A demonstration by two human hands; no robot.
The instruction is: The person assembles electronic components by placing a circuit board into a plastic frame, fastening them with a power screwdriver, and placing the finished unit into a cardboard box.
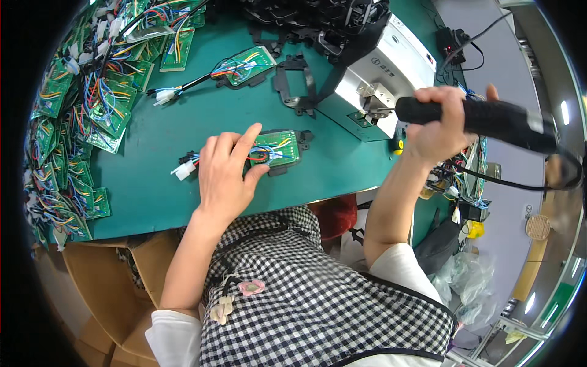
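Observation:
My right hand point(441, 125) is wrapped round a black electric screwdriver point(489, 119) with a cord at its rear end. The screwdriver's bit points left, at the front of a white box-shaped screw feeder point(382, 67). On the green table, my left hand point(225, 168) grips the left end of a green circuit board point(284, 147), index finger and thumb along its two long edges. Beneath the board sits a black plastic frame point(304, 137). Coloured wires run from the board under my hand to white connectors point(183, 170); my palm hides part of them.
Wired circuit boards point(113, 110) are heaped along the left side. Farther back lie another board on a black frame point(251, 64) and a bare black frame point(295, 84). Dark plastic parts point(306, 21) pile up at the far edge. A cardboard box point(110, 281) stands below left.

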